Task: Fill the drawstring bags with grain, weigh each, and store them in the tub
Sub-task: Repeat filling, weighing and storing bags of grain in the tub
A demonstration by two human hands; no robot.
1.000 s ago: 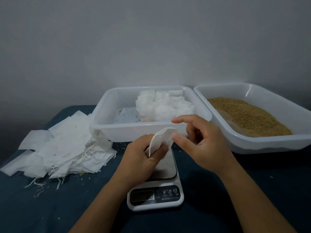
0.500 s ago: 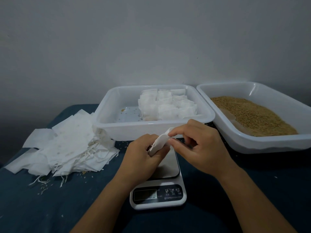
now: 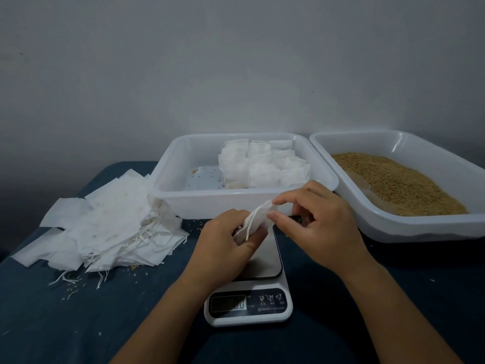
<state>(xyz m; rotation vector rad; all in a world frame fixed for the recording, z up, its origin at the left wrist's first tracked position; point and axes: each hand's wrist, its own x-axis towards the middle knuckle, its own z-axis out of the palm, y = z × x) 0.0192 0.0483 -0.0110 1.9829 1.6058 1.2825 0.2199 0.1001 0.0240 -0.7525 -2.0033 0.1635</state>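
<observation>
A small white drawstring bag (image 3: 254, 221) is held above the kitchen scale (image 3: 249, 298). My left hand (image 3: 225, 245) grips the bag's lower part, and my right hand (image 3: 315, 224) pinches its top edge between thumb and forefinger. The bag looks flat. Behind the hands stands a white tub (image 3: 183, 200) with several filled bags (image 3: 262, 166) stacked in its right half. To the right, a second white tub (image 3: 393, 227) holds brown grain (image 3: 399, 185).
A heap of flat bags (image 3: 105, 227) with loose strings lies on the dark blue cloth at the left. Stray grains (image 3: 70, 291) are scattered in front of the heap. A plain grey wall rises right behind the tubs.
My right hand has closed in on the bag's top edge and now pinches it. The bag has shifted slightly in my left hand. The tubs and scale stay put.
</observation>
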